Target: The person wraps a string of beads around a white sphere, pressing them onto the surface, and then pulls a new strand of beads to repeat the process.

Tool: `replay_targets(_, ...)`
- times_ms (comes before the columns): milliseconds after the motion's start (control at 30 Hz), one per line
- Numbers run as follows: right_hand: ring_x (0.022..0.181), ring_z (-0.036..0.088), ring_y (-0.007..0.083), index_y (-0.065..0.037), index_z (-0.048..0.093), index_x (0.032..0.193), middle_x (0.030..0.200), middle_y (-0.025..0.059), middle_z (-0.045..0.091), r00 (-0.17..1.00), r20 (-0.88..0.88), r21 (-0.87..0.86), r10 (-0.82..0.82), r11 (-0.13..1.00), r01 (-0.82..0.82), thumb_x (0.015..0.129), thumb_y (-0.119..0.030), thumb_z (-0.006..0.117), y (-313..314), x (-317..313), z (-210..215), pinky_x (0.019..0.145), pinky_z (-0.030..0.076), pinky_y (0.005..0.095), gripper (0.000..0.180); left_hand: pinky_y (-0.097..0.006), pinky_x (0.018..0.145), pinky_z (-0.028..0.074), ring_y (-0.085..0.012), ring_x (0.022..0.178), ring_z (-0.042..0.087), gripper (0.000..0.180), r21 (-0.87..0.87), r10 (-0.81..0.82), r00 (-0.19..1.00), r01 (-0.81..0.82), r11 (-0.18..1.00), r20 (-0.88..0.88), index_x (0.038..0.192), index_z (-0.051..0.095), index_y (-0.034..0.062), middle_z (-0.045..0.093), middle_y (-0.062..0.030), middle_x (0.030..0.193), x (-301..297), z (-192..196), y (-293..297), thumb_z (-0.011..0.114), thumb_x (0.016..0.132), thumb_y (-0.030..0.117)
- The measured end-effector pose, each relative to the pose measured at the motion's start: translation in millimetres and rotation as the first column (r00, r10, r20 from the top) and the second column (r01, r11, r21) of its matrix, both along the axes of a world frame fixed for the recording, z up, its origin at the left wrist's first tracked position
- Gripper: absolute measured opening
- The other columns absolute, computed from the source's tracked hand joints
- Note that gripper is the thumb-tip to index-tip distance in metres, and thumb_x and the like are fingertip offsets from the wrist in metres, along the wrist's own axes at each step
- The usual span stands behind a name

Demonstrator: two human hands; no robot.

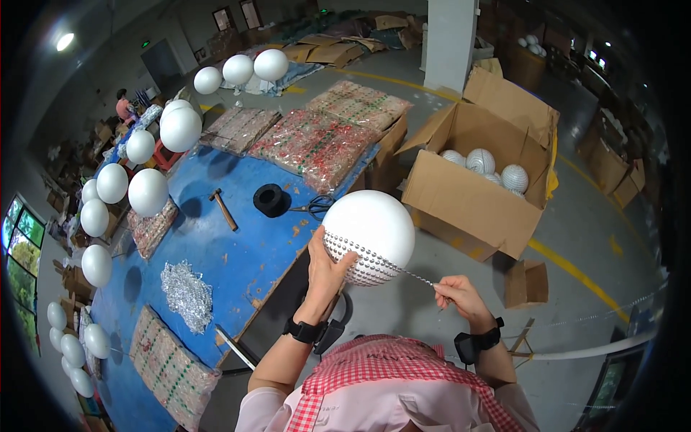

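Note:
A large white ball is in front of me, its lower part wrapped in rows of silver beads. My left hand grips the ball's left side, thumb lying over the beaded rows. A thin silver bead string runs taut from the ball's lower right to my right hand, whose fingers pinch it. To the left, black-handled scissors lie at the table's edge beside a black roll. The ball's underside is hidden.
The blue table carries a hammer, a heap of silver strands and flat plastic-wrapped packs. White balls hang along its left side. An open carton on the right holds several beaded balls; a small box stands nearby.

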State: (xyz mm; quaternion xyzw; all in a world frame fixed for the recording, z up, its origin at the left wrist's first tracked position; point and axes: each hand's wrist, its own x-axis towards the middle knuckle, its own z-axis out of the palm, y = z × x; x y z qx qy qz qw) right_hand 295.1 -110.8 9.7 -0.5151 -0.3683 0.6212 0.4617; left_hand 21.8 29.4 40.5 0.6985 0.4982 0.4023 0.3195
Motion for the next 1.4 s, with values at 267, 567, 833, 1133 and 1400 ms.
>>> replay_targets(267, 0.055, 0.056, 0.0072, -0.005, 0.062, 0.073, 0.063, 0.0022, 0.061, 1.0, 0.017, 0.012, 0.012, 1.0, -0.012, 0.089, -0.021, 0.061, 2, 0, -3, 0.053, 0.042, 0.0199, 0.023, -0.04, 0.105, 0.03, -0.0357, 0.128, 0.036, 0.09, -0.19, 0.103, 0.94, -0.042, 0.981, 0.326, 0.139, 0.022, -0.0056, 0.033, -0.03, 0.137, 3, 0, -3, 0.074, 0.074, 0.029)
replay_targets(567, 0.055, 0.055, 0.0083, -0.003, 0.061, 0.073, 0.063, 0.0035, 0.06, 0.994, -0.105, 0.215, -0.031, 0.975, 0.053, 0.089, -0.016, 0.059, -10, 2, 11, 0.053, 0.042, 0.0206, 0.021, -0.041, 0.095, 0.035, -0.0337, 0.109, 0.042, 0.062, 0.065, 0.137, 0.988, -0.142, 0.988, 0.077, 0.121, 0.042, -0.0032, 0.045, -0.0204, 0.115, 4, -3, -6, 0.074, 0.075, 0.026)
replay_targets(833, 0.055, 0.055, 0.007, -0.004, 0.061, 0.073, 0.062, 0.0028, 0.061, 0.996, -0.015, 0.044, -0.085, 0.995, 0.086, 0.09, -0.018, 0.059, 1, 2, -3, 0.052, 0.042, 0.0191, 0.022, -0.041, 0.095, 0.036, -0.0339, 0.109, 0.044, 0.058, 0.035, 0.13, 0.986, -0.134, 0.99, 0.105, 0.12, 0.044, -0.0024, 0.046, -0.0203, 0.115, 4, -6, -5, 0.072, 0.078, 0.025)
replay_targets(1133, 0.056, 0.055, 0.0085, -0.004, 0.06, 0.072, 0.063, 0.0041, 0.06, 0.994, 0.009, 0.027, -0.113, 0.993, 0.113, 0.089, -0.017, 0.059, 4, -1, 0, 0.053, 0.043, 0.021, 0.021, -0.041, 0.101, 0.035, -0.0383, 0.122, 0.041, 0.077, -0.003, 0.021, 1.0, -0.021, 1.0, 0.005, 0.136, 0.031, -0.0044, 0.039, -0.0259, 0.133, -5, -6, -5, 0.07, 0.078, 0.028)
replay_targets(1400, 0.06, 0.056, 0.0117, -0.002, 0.059, 0.074, 0.066, 0.0065, 0.06, 0.957, -0.281, 0.436, -0.07, 0.879, 0.192, 0.089, -0.011, 0.056, -20, -9, 42, 0.056, 0.043, 0.0238, 0.018, -0.041, 0.1, 0.037, -0.0377, 0.123, 0.043, 0.093, 0.016, 0.065, 0.991, -0.064, 0.998, -0.114, 0.139, 0.025, -0.005, 0.038, -0.0272, 0.136, 6, -2, -15, 0.076, 0.072, 0.034)
